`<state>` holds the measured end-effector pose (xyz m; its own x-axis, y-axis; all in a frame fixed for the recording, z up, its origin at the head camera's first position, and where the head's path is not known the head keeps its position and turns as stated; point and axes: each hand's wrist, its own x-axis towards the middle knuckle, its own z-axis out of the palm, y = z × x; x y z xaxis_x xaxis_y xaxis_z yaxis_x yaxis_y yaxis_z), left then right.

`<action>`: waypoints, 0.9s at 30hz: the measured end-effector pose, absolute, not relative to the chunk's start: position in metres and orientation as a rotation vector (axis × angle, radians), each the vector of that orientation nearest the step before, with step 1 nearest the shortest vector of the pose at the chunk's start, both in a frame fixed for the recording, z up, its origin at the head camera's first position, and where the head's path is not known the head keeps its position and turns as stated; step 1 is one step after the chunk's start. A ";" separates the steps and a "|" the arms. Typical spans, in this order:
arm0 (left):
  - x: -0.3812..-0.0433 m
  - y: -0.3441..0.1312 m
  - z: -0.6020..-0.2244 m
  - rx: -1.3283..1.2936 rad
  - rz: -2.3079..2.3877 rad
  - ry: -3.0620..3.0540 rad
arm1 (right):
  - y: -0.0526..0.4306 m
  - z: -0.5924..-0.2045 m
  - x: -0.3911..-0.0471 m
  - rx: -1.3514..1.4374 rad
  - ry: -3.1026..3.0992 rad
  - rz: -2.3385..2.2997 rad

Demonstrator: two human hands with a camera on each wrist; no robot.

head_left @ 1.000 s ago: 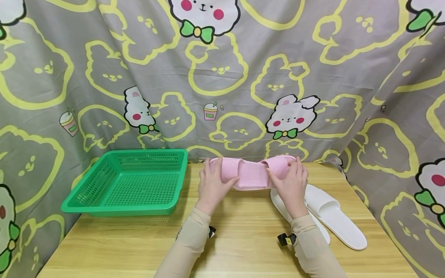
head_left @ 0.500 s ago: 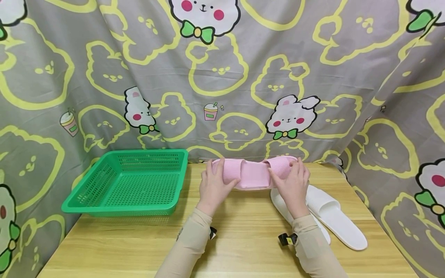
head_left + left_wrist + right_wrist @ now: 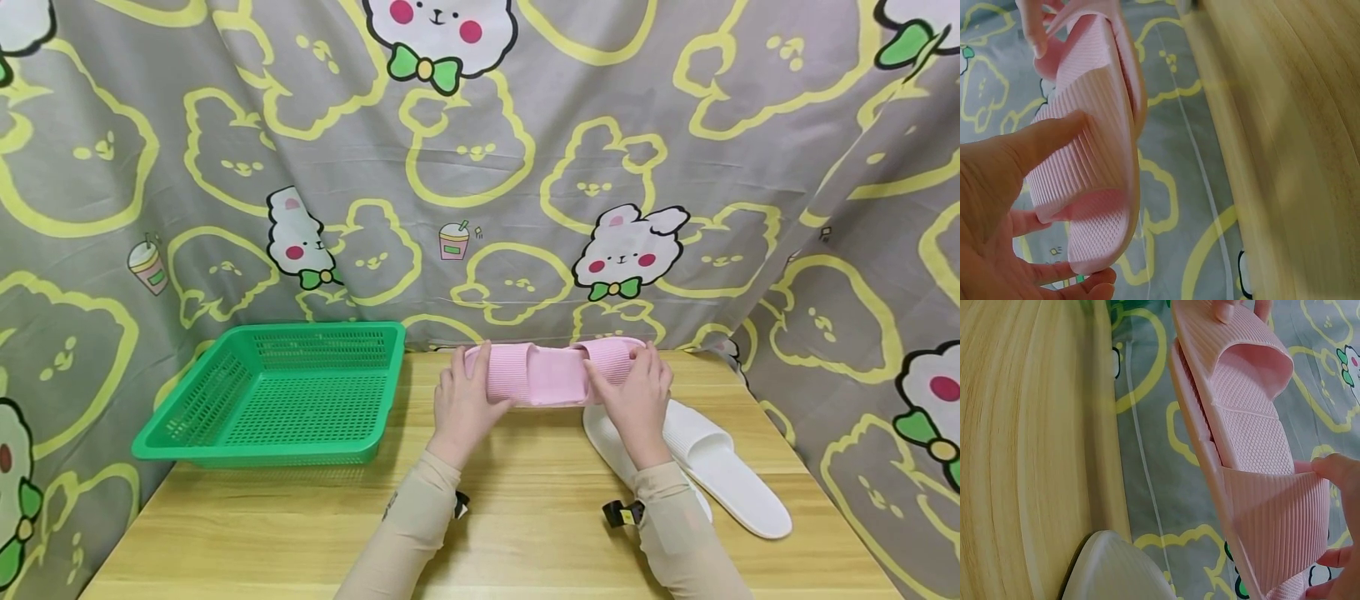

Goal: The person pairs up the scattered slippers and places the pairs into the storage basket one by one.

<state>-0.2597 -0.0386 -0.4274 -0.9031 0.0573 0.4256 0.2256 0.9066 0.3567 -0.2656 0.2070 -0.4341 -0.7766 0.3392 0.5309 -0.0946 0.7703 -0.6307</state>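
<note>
Two pink slippers with ribbed straps are held raised near the back of the table, lying sole against sole-bed and pointing opposite ways. My left hand [image 3: 465,408] grips the left end; in the left wrist view its thumb lies across the ribbed strap of the nearer pink slipper [image 3: 1082,159], fingers around the toe. The right end is gripped by my right hand [image 3: 641,408]. Seen in the right wrist view, its thumb is at the edge of the other strap [image 3: 1275,519] and its fingers are near the toe.
A green plastic basket [image 3: 262,455] stands on the left of the wooden table [image 3: 525,533]. To the right lie two white slippers, one [image 3: 742,492] in plain sight, the other [image 3: 606,432] partly under my right forearm. A patterned curtain [image 3: 360,150] hangs behind.
Both hands and the pink slippers have shifted slightly to the right. The grip stays the same, and the basket and white slippers have not moved.
</note>
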 end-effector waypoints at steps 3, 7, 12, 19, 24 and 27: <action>-0.260 -0.038 -0.429 -0.207 -0.545 -2.660 | 0.207 -0.434 -0.266 -0.180 -2.315 0.879; -0.261 -0.038 -0.429 -0.216 -0.521 -2.645 | 0.208 -0.433 -0.266 -0.192 -2.325 0.900; -0.260 -0.037 -0.429 -0.245 -0.490 -2.598 | 0.208 -0.431 -0.265 -0.206 -2.318 0.939; -0.260 -0.036 -0.430 -0.270 -0.456 -2.572 | 0.212 -0.430 -0.265 -0.232 -2.330 0.972; -0.261 -0.036 -0.430 -0.297 -0.437 -2.592 | 0.214 -0.428 -0.264 -0.257 -2.358 1.006; -0.262 -0.037 -0.431 -0.316 -0.422 -2.594 | 0.215 -0.426 -0.263 -0.267 -2.370 1.009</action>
